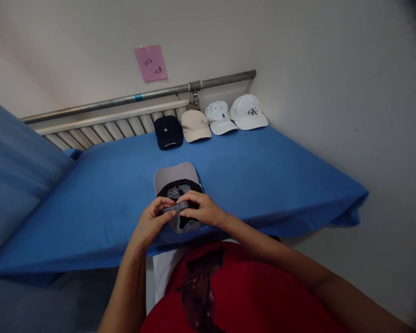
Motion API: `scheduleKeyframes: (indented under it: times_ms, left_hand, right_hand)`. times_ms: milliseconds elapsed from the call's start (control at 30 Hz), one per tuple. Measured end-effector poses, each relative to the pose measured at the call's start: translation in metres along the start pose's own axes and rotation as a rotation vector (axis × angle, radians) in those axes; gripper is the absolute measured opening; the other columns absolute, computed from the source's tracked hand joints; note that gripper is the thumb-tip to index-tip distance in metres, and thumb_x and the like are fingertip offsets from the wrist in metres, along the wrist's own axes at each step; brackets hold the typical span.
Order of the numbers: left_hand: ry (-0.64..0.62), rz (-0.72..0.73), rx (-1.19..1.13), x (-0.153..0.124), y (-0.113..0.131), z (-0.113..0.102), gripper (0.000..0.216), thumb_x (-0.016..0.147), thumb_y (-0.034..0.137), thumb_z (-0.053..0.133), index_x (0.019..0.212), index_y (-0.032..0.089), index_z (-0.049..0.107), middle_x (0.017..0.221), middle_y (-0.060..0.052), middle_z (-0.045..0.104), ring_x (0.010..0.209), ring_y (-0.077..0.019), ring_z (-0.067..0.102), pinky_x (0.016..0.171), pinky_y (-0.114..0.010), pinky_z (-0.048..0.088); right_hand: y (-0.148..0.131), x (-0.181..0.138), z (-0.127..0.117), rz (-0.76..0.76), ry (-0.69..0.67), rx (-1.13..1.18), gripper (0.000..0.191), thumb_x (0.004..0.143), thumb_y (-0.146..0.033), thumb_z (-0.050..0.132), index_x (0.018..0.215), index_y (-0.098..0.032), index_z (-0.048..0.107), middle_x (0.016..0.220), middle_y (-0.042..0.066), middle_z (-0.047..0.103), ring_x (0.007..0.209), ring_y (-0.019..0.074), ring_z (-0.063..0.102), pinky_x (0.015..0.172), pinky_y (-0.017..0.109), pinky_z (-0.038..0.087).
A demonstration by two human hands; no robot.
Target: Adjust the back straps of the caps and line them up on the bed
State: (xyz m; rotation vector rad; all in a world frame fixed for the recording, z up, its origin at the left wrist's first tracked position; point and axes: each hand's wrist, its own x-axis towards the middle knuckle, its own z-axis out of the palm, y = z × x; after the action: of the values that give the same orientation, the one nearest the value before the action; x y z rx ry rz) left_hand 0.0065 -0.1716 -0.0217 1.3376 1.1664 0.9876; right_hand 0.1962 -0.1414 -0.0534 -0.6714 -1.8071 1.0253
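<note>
A grey baseball cap (176, 174) lies upside down near the front edge of the blue-covered table (125, 185), its brim pointing away from me and its dark inside showing. Across the back opening runs the cap's adjustment strap (182, 205). My left hand (154, 217) pinches the strap's left part between thumb and fingers. From the other side, my right hand (201, 209) has its thumb and fingers closed on the strap close to its middle. The fingertips of both hands nearly meet there, and they partly cover the strap and its fastening.
Along the table's back edge stand a navy cap (168, 132), a beige cap (195, 126), a pale cap with a small dark emblem (220, 118) and a white cap (248, 112). Behind are a radiator (118, 127) and metal pipe (111, 102). A blue curtain (17, 175) hangs left.
</note>
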Motion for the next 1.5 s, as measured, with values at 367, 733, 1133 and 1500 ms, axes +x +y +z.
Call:
scheduleKeyframes:
  times_ms: [367, 733, 1133, 1500]
  left_hand:
    - [-0.136, -0.074, 0.018, 0.010, 0.006, -0.003, 0.009, 0.070, 0.023, 0.066, 0.076, 0.018, 0.062, 0.070, 0.004, 0.057, 0.067, -0.0095, 0.047, 0.065, -0.022, 0.037]
    - [-0.096, -0.076, -0.006, 0.012, 0.005, -0.004, 0.010, 0.067, 0.025, 0.065, 0.066, 0.017, 0.060, 0.064, 0.004, 0.054, 0.064, -0.0109, 0.043, 0.063, -0.024, 0.032]
    - [0.008, -0.120, -0.053, 0.007, 0.009, -0.008, 0.008, 0.060, 0.018, 0.060, 0.059, 0.018, 0.052, 0.073, 0.000, 0.066, 0.068, -0.0124, 0.052, 0.065, -0.025, 0.037]
    - [-0.166, -0.153, 0.067, 0.006, 0.011, -0.009, 0.013, 0.065, 0.025, 0.068, 0.076, 0.020, 0.070, 0.072, 0.001, 0.063, 0.070, -0.0130, 0.053, 0.071, -0.025, 0.040]
  right_hand:
    - [0.004, 0.001, 0.001, 0.064, -0.020, 0.126, 0.022, 0.071, -0.022, 0.071, 0.093, -0.022, 0.069, 0.080, -0.002, 0.054, 0.073, 0.0106, 0.049, 0.070, 0.025, 0.041]
    - [-0.002, 0.002, 0.003, 0.167, -0.006, 0.209, 0.023, 0.068, -0.024, 0.072, 0.091, -0.021, 0.066, 0.077, -0.004, 0.055, 0.069, 0.0096, 0.048, 0.068, 0.025, 0.041]
    - [-0.002, 0.003, 0.006, 0.184, 0.007, 0.251, 0.020, 0.068, -0.020, 0.069, 0.088, -0.020, 0.065, 0.079, -0.003, 0.058, 0.073, 0.0105, 0.052, 0.071, 0.026, 0.044]
    - [-0.002, 0.005, 0.000, 0.325, -0.013, 0.409, 0.030, 0.062, -0.014, 0.058, 0.092, -0.019, 0.060, 0.070, -0.004, 0.059, 0.060, 0.0082, 0.049, 0.059, 0.022, 0.037]
